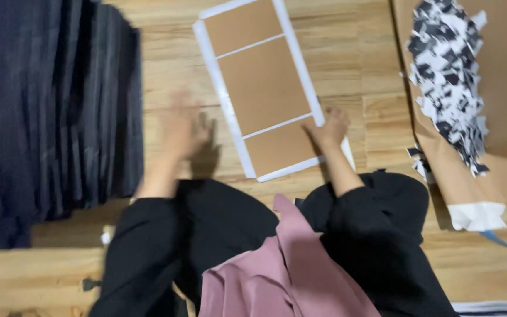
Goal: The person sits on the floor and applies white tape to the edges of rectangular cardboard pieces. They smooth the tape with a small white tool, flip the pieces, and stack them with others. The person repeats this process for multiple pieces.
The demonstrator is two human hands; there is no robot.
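My right hand (328, 126) pinches the near right edge of the brown sheet (265, 88); my left hand (180, 126) lies spread on the wood floor (371, 70).

The right fingers are closed on the sheet's white border. The left is blurred, fingers apart, holding nothing, just beside the sheet's left edge. The sheet lies flat before my knees; it looks light, thin and bendy, best lifted by a corner. Dark stacked fabric (42, 111) sits left, black-and-white scraps (450, 76) right.
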